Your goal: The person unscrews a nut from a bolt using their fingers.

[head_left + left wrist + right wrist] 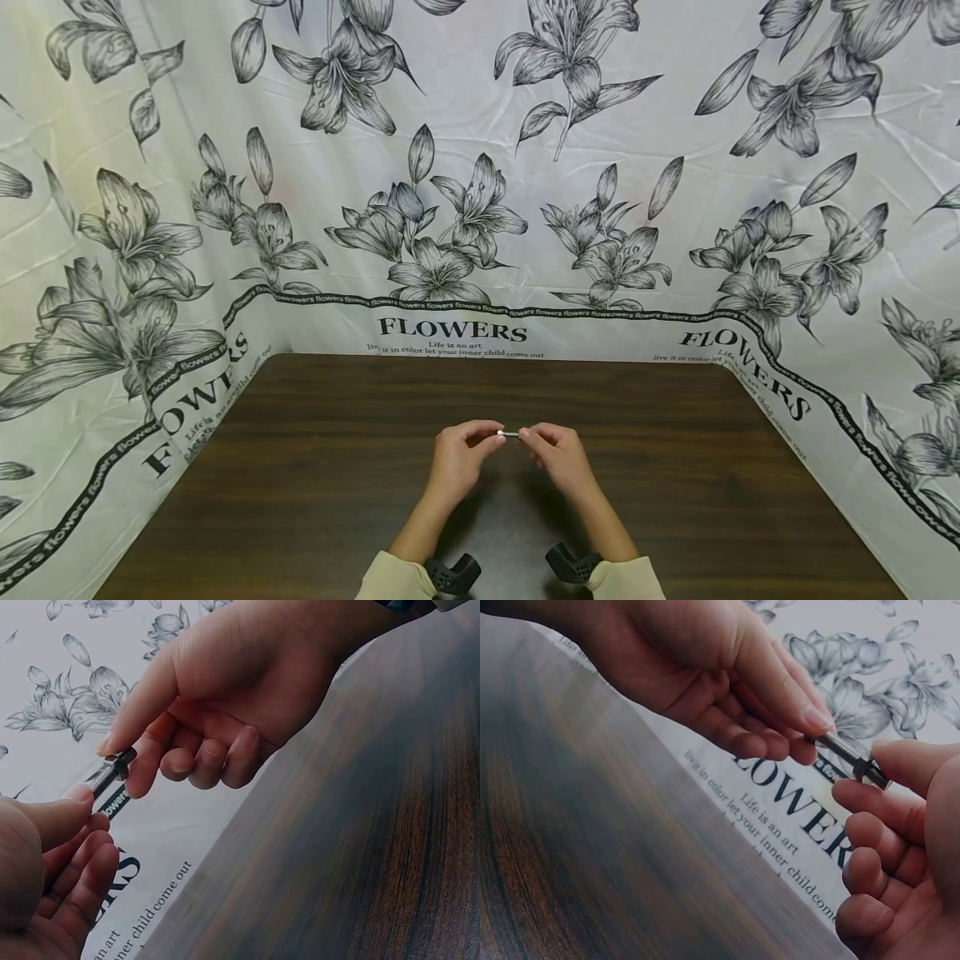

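Observation:
A small metal bolt [512, 434] with a threaded shank is held up between the two hands, above the table. The left hand [455, 458] pinches one end of it between thumb and forefinger, covering that end. Near the other end a nut [870, 771] sits around the bolt, whose tip sticks out past it. Thumb and forefinger of the right hand [558, 460] pinch at the nut from either side. In the right wrist view, the other fingers of the right hand [885, 885] are loosely curled. Bare thread shows between the two grips in the left wrist view.
A dark brown wooden table [337, 417] lies beneath the hands. White cloth [465, 250] printed with black flowers and lettering hangs around its back and sides. Each wrist bears a black camera mount [453, 575], below pale sleeves [397, 577].

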`<control>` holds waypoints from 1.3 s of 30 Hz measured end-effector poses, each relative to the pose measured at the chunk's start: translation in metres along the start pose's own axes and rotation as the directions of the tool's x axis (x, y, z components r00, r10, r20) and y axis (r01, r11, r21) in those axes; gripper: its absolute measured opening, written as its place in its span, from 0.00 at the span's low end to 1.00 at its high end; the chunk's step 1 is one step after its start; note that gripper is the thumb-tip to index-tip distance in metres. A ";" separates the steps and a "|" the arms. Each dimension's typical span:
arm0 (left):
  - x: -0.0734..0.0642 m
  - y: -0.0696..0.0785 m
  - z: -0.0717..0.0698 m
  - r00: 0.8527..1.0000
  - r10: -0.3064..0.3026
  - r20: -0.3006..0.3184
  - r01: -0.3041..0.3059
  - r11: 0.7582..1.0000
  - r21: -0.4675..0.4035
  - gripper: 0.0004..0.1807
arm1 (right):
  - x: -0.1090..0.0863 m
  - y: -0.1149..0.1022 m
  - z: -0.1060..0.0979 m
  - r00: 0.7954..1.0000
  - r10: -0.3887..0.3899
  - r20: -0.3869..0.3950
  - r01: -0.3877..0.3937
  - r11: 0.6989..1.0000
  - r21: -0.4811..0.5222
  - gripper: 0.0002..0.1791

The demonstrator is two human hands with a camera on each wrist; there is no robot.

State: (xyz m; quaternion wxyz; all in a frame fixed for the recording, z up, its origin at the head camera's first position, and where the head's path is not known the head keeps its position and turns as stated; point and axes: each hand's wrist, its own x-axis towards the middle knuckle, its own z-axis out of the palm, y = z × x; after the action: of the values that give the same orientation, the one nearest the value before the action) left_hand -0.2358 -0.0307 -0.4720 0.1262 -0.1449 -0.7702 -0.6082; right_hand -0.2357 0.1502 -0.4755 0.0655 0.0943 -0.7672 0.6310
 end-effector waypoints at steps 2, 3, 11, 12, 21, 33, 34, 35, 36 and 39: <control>0.000 0.001 -0.001 1.000 -0.001 -0.003 0.001 1.000 -0.001 0.06 | 0.000 0.001 0.000 1.000 -0.027 0.003 0.027 1.000 0.014 0.13; 0.000 0.001 -0.001 1.000 -0.003 -0.003 0.003 1.000 -0.002 0.06 | 0.000 0.002 0.000 0.999 -0.047 0.005 0.046 0.999 0.018 0.12; 0.001 -0.001 -0.003 1.000 -0.012 0.005 0.012 1.000 -0.005 0.07 | 0.000 0.004 -0.001 0.984 -0.173 0.044 0.169 0.983 0.077 0.06; 0.001 -0.001 -0.003 1.000 -0.011 0.004 0.011 1.000 -0.005 0.07 | -0.001 0.003 0.000 0.987 -0.152 0.044 0.148 0.985 0.088 0.07; 0.002 -0.001 -0.003 1.000 -0.011 0.005 0.011 1.000 0.005 0.06 | -0.002 -0.002 -0.002 0.989 -0.139 0.058 0.133 0.985 0.107 0.11; 0.001 0.001 -0.004 1.000 -0.013 0.024 0.013 1.000 0.011 0.06 | -0.012 -0.032 -0.005 0.994 -0.037 0.104 0.020 0.987 0.160 0.11; 0.002 0.000 -0.004 1.000 -0.006 0.026 0.006 1.000 0.011 0.06 | -0.012 -0.033 -0.005 0.994 -0.016 0.104 -0.002 0.986 0.167 0.12; 0.002 0.000 -0.004 1.000 0.000 0.027 0.000 1.000 0.013 0.07 | -0.012 -0.033 -0.005 0.995 0.002 0.104 -0.020 0.985 0.171 0.12; 0.002 0.000 -0.004 1.000 0.003 0.029 -0.004 1.000 0.015 0.06 | -0.012 -0.033 -0.005 0.994 0.020 0.103 -0.037 0.984 0.172 0.12; 0.001 0.000 -0.003 0.999 0.022 0.033 -0.022 1.000 0.015 0.06 | -0.012 -0.032 -0.003 0.994 0.055 0.098 -0.070 0.984 0.162 0.12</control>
State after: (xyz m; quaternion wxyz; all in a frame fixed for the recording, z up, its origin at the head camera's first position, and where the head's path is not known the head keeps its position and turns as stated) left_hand -0.2372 -0.0338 -0.4712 0.1213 -0.1625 -0.7752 -0.5983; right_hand -0.2171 0.1484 -0.4465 0.0018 0.1044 -0.7170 0.6892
